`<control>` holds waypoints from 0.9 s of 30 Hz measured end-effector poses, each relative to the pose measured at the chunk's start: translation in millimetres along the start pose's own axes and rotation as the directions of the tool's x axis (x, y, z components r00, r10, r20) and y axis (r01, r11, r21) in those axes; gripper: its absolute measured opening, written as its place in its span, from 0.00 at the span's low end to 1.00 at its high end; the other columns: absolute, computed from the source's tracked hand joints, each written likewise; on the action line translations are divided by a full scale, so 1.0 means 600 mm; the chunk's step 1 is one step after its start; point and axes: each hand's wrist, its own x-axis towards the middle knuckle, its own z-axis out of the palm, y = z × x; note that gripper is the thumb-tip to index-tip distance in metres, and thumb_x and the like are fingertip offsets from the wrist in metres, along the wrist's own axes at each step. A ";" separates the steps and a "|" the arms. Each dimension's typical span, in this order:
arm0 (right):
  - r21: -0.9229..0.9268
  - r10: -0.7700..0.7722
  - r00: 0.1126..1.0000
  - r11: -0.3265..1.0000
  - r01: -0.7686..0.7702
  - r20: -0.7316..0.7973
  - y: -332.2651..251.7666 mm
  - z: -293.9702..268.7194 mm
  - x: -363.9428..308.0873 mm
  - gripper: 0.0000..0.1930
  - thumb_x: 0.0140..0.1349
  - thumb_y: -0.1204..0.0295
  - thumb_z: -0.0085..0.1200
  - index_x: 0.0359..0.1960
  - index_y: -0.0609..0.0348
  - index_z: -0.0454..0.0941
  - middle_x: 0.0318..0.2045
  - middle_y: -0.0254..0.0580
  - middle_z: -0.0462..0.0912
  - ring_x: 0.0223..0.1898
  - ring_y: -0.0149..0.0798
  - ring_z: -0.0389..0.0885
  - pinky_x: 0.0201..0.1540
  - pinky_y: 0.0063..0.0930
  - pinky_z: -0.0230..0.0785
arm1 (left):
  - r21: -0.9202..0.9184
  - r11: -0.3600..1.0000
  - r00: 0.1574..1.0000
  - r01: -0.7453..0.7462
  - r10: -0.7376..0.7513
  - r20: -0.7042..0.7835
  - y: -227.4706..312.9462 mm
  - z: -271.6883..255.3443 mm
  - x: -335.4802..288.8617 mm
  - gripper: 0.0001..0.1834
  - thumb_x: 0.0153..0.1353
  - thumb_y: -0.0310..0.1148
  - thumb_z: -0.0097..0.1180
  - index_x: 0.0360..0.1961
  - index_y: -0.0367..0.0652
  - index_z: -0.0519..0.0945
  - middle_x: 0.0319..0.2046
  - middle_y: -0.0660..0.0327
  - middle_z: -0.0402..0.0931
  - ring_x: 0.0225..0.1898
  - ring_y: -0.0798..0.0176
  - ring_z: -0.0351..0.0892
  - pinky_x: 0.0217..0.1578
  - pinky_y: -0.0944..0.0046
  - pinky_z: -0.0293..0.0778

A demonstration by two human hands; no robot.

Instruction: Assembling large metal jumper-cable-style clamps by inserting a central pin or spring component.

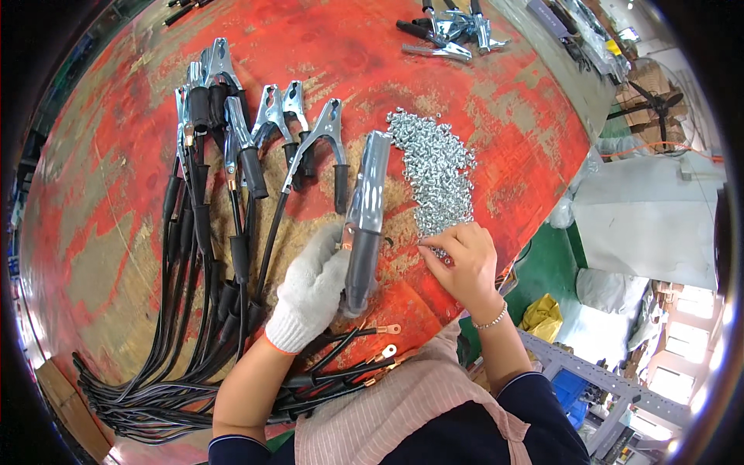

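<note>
My left hand (307,288), in a white knitted glove, is closed around a metal cable clamp (372,182) with a black handle grip. The clamp's silver jaw end points away from me, and a bit of copper shows beside the glove. My bare right hand (469,265) rests at the near end of a heap of small shiny metal fasteners (435,167), perhaps nuts or screws. Its thumb and index finger are pinched together, and whatever lies between them is too small to make out.
Several clamps (329,124) joined to black cables (167,287) lie to the left on the worn red table (116,178). Cable ends with copper lugs (387,351) lie near my apron. More loose clamps (453,39) sit at the far side. A black fan (657,101) stands beyond the right edge.
</note>
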 end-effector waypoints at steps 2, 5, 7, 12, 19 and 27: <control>0.020 -0.001 1.000 1.000 0.001 0.010 -0.001 0.000 0.000 0.07 0.47 0.69 0.68 0.28 0.48 0.82 0.27 0.31 0.76 0.33 0.38 0.74 0.36 0.32 0.64 | 0.040 0.999 1.000 0.020 -0.020 -0.009 0.002 0.006 0.000 0.18 0.71 0.34 0.36 0.56 0.39 0.69 0.25 0.55 0.79 0.16 0.68 0.75 0.17 0.70 0.71; 0.044 0.007 1.000 0.999 -0.006 -0.013 -0.003 0.005 0.002 0.07 0.47 0.70 0.68 0.27 0.48 0.82 0.27 0.31 0.76 0.32 0.38 0.74 0.36 0.32 0.64 | 0.162 0.986 1.000 -0.029 0.028 0.008 -0.021 -0.007 0.006 0.16 0.71 0.31 0.37 0.57 0.39 0.68 0.25 0.55 0.79 0.17 0.67 0.75 0.18 0.70 0.71; 0.044 -0.006 1.000 0.999 0.007 -0.015 -0.003 0.007 0.003 0.07 0.47 0.70 0.68 0.26 0.48 0.82 0.26 0.31 0.76 0.31 0.38 0.74 0.35 0.33 0.64 | 0.167 0.985 0.999 -0.042 0.038 0.029 -0.028 -0.009 0.005 0.17 0.72 0.32 0.39 0.58 0.38 0.66 0.25 0.55 0.79 0.17 0.67 0.76 0.19 0.71 0.71; 0.055 -0.115 0.993 0.992 0.115 0.001 0.000 0.005 0.025 0.08 0.44 0.70 0.70 0.26 0.49 0.82 0.25 0.31 0.76 0.30 0.38 0.74 0.33 0.32 0.65 | 0.236 0.970 0.997 0.051 -0.064 0.044 -0.012 0.001 -0.004 0.19 0.72 0.31 0.39 0.61 0.37 0.64 0.27 0.57 0.79 0.25 0.68 0.78 0.26 0.70 0.74; 0.409 -0.100 0.969 0.893 0.186 -0.224 -0.083 0.014 0.075 0.15 0.38 0.80 0.72 0.30 0.53 0.86 0.28 0.33 0.78 0.29 0.35 0.74 0.31 0.26 0.66 | 0.368 0.930 1.000 -0.004 0.007 -0.007 0.008 0.014 -0.017 0.19 0.66 0.29 0.45 0.57 0.35 0.70 0.37 0.57 0.80 0.35 0.70 0.77 0.38 0.68 0.74; 0.374 -0.108 0.971 0.909 0.184 -0.215 -0.082 0.015 0.074 0.14 0.37 0.80 0.71 0.30 0.53 0.86 0.27 0.34 0.77 0.29 0.37 0.74 0.31 0.28 0.65 | 0.401 0.913 0.997 -0.072 0.050 0.064 0.003 0.006 -0.015 0.22 0.66 0.30 0.43 0.61 0.36 0.64 0.25 0.59 0.79 0.22 0.68 0.79 0.25 0.66 0.77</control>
